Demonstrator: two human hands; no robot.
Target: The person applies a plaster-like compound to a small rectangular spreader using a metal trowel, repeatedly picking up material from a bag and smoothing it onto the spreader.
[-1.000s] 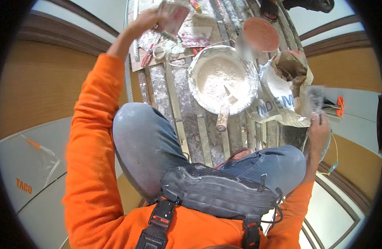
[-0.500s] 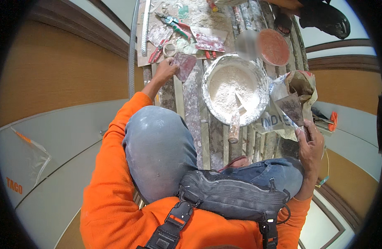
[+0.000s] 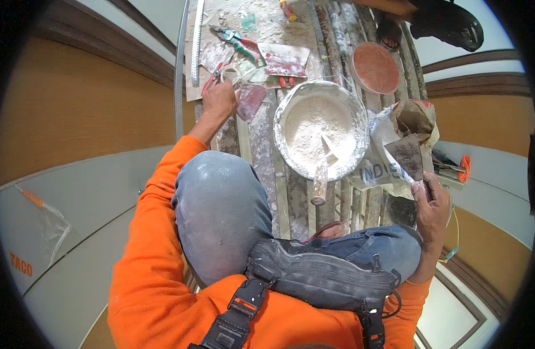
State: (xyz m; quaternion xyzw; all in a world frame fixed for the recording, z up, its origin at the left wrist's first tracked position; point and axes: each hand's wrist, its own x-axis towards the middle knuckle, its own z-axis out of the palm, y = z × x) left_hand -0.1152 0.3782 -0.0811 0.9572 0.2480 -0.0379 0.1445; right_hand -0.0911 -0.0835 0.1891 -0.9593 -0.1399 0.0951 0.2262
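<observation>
Slatted platform (image 3: pixel 261 154): under all the items below. White-caked bucket (image 3: pixel 281 136): between your two hands, pale powder inside. Paper bag (image 3: pixel 386 132): right of the bucket, mouth open. Trowel (image 3: pixel 320 185): leaning in the bucket, handle toward you.

Right hand (image 3: pixel 433 205): fingers narrow, pinching the near edge of a dark plate (image 3: pixel 406 156). Plate extends away and leftward from your fingertips, seen against the bag; contact with it unclear.

Left hand (image 3: pixel 218 102): fingers curled, gap small; I cannot tell whether they grip anything. Key relation, as judged: the purplish plate (image 3: pixel 252 102) lies just right of these fingers, long axis running roughly toward you, left hand clearly the nearer.

Red-handled cutters (image 3: pixel 210 81): just beyond the left knuckles. Pale ring (image 3: pixel 229 74): at the left fingertips, partly covered; touching or not, unclear.
</observation>
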